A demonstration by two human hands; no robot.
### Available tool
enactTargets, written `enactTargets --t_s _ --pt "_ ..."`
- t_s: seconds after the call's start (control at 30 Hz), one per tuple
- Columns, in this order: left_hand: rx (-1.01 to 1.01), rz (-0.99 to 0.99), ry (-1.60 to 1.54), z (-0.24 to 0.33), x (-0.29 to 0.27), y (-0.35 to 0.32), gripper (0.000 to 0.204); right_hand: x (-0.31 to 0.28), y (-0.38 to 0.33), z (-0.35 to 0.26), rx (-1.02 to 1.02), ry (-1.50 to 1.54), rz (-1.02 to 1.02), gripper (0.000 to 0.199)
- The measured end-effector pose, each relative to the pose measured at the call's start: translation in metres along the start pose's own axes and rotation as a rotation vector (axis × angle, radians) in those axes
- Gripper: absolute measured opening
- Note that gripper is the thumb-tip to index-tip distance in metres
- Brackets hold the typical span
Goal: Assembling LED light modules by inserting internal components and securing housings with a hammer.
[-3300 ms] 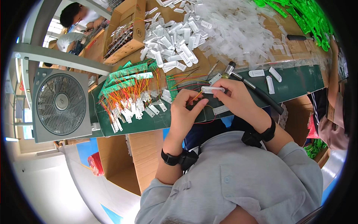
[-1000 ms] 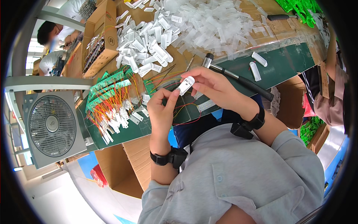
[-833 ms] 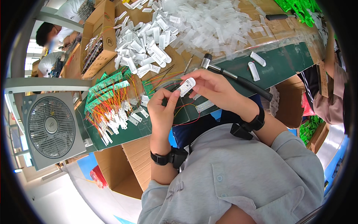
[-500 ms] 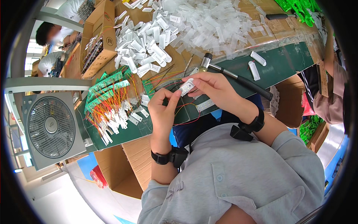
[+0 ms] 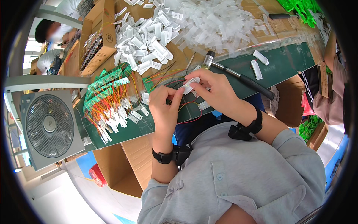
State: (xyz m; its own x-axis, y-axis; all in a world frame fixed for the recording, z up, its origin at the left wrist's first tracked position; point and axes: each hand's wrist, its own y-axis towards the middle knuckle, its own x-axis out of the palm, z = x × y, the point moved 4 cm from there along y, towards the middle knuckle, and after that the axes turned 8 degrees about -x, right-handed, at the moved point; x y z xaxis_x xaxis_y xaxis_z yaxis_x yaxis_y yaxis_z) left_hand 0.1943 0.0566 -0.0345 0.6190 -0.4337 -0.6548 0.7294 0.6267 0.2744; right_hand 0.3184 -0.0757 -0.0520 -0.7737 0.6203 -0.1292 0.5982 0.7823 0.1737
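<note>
Hammer (image 5: 246,81) near right hand (image 5: 220,89), wired boards (image 5: 105,81) near left hand (image 5: 163,105); fingers of both pinching white casing (image 5: 190,86).

The bare left hand (image 5: 163,106) and bare right hand (image 5: 219,89) are pinching close together, curled fingers (image 5: 201,74) bending toward thumbs (image 5: 176,100).

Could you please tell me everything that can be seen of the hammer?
The hammer has a cylindrical head with a dark cap, a shiny metallic middle and a yellowish lower end. A metallic shaft with a narrow black band leads into a long black grip. It lies slantwise on the green table top, head toward the upper left, grip end seemingly past the near edge. The head is close to the right hand; whether they touch is unclear.
</note>
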Motion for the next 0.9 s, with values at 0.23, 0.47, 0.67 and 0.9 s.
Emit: enactTargets --t_s 0.23,0.47,0.67,0.9 --pt "-0.15 -0.051 -0.132 -0.007 -0.004 -0.001 0.027 0.001 -0.002 -0.004 -0.065 0.27 -0.031 0.022" --pt "-0.228 -0.079 -0.295 -0.007 -0.006 -0.001 0.026 -0.003 0.002 0.007 0.153 0.674 -0.001 0.026" --pt "-0.175 -0.074 -0.195 -0.008 -0.003 -0.003 0.024 -0.001 0.001 0.006 0.114 0.562 0.028 0.025" --pt "-0.097 -0.058 -0.113 -0.008 -0.004 -0.004 0.022 0.004 -0.003 0.0 -0.022 0.509 0.024 0.022"
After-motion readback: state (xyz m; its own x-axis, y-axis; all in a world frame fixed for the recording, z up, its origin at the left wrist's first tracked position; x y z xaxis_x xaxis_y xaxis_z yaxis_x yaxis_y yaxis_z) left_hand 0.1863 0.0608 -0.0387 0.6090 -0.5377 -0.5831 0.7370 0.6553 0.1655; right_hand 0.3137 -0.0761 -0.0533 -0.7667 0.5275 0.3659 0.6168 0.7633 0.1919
